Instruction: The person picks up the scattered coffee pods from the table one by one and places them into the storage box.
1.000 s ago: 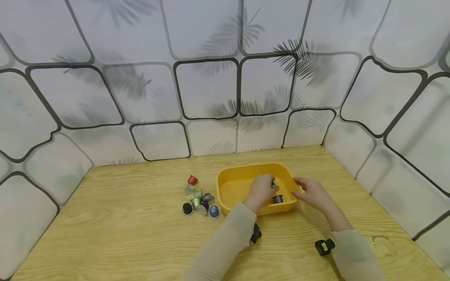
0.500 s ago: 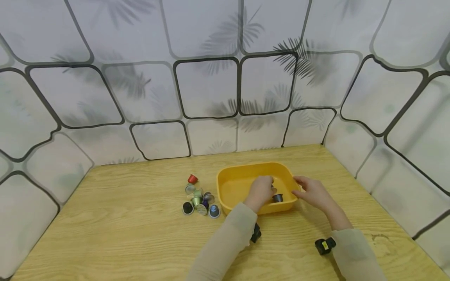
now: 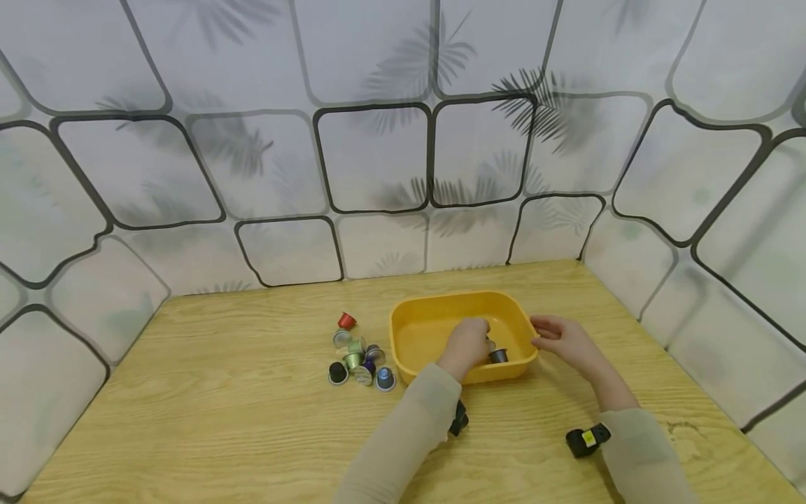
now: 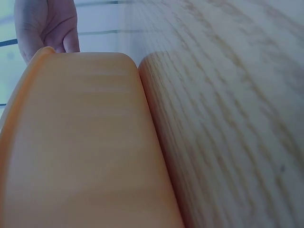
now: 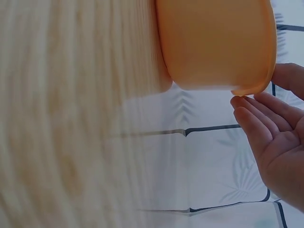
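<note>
My left hand [image 3: 464, 346] reaches over the near rim into the yellow plastic tray [image 3: 428, 302]. Its curled fingers point down and seem to pinch a coffee capsule [image 3: 492, 344], mostly hidden by the hand. Close by in the tray lies a dark capsule [image 3: 498, 356] on its side. In the left wrist view the tray wall [image 4: 90, 142] hides the left fingertips. At the right end of the tray is my right hand [image 3: 567, 343], its fingers extended. The right wrist view has these fingers [image 5: 256, 126] at the rim; firm contact cannot be told.
Left of the tray, several coffee capsules lie in a loose group on the wooden table [image 3: 220, 406]: a red one [image 3: 346, 320], a black one [image 3: 338, 372], a blue one [image 3: 385, 379] and green ones [image 3: 353, 359] among them. A patterned cloth [image 3: 371, 161] stands behind the table.
My right hand has shifted slightly right, its fingers loosening from the tray's rim. The left hand has sunk a little lower in the tray; the loose capsules lie as before.
</note>
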Action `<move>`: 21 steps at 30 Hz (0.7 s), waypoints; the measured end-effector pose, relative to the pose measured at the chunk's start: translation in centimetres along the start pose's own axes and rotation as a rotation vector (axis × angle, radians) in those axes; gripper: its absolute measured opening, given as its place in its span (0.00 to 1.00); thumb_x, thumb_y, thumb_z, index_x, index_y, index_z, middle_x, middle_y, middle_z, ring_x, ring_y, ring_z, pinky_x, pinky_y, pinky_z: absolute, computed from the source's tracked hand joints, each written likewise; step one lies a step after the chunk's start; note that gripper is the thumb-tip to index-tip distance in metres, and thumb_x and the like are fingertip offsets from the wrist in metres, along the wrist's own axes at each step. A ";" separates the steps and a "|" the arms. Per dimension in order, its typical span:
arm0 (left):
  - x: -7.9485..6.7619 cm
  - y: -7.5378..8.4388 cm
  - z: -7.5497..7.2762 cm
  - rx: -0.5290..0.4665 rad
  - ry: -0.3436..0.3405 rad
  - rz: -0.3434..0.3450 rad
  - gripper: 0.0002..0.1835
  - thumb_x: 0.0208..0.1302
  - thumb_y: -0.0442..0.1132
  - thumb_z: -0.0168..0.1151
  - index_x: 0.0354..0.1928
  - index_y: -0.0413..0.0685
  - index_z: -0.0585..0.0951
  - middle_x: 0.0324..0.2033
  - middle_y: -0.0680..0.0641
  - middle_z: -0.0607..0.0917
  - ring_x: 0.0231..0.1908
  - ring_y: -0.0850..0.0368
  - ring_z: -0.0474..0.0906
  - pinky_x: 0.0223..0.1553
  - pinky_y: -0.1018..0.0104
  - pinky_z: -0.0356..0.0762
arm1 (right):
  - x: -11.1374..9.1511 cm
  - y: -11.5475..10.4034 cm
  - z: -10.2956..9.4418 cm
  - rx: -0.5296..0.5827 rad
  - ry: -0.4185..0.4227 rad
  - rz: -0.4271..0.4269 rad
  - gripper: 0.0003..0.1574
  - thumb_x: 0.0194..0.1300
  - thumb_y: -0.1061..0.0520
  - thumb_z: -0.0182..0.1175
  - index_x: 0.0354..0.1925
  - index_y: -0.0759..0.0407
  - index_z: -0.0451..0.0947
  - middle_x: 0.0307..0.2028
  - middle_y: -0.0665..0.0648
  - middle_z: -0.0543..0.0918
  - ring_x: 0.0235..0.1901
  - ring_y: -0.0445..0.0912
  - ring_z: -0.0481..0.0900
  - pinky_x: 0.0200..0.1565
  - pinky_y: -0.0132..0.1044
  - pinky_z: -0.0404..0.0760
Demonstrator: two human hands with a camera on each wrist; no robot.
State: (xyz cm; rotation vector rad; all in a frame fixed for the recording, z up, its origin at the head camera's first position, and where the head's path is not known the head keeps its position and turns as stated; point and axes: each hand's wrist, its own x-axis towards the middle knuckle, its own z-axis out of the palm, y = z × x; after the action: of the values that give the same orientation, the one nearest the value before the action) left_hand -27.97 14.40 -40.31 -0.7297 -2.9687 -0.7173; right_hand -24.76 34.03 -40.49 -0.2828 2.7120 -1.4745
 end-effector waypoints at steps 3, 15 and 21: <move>0.0 0.0 0.1 -0.001 -0.005 -0.005 0.03 0.55 0.35 0.60 0.29 0.44 0.79 0.22 0.51 0.78 0.20 0.62 0.67 0.21 0.73 0.65 | 0.1 0.4 -0.1 0.045 -0.006 0.012 0.33 0.61 0.61 0.54 0.59 0.76 0.56 0.57 0.74 0.62 0.55 0.62 0.63 0.50 0.46 0.69; 0.2 0.1 0.2 0.025 -0.031 -0.012 0.11 0.56 0.37 0.60 0.41 0.42 0.80 0.35 0.49 0.81 0.35 0.58 0.77 0.34 0.71 0.74 | 0.0 0.6 -0.1 0.141 -0.012 0.033 0.34 0.61 0.61 0.54 0.60 0.76 0.54 0.58 0.74 0.60 0.57 0.62 0.61 0.52 0.46 0.66; 0.2 0.1 0.2 0.003 -0.050 -0.036 0.11 0.56 0.37 0.60 0.41 0.43 0.80 0.35 0.49 0.81 0.34 0.59 0.77 0.33 0.71 0.73 | 0.0 0.7 -0.1 0.153 -0.015 0.036 0.35 0.61 0.61 0.54 0.61 0.76 0.54 0.58 0.74 0.59 0.57 0.62 0.60 0.53 0.46 0.65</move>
State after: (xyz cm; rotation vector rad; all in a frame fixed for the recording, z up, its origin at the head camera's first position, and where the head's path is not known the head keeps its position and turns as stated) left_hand -28.12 14.64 -40.41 -0.7060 -3.0346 -0.7072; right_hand -24.88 34.47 -41.03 -0.2353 2.5606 -1.6514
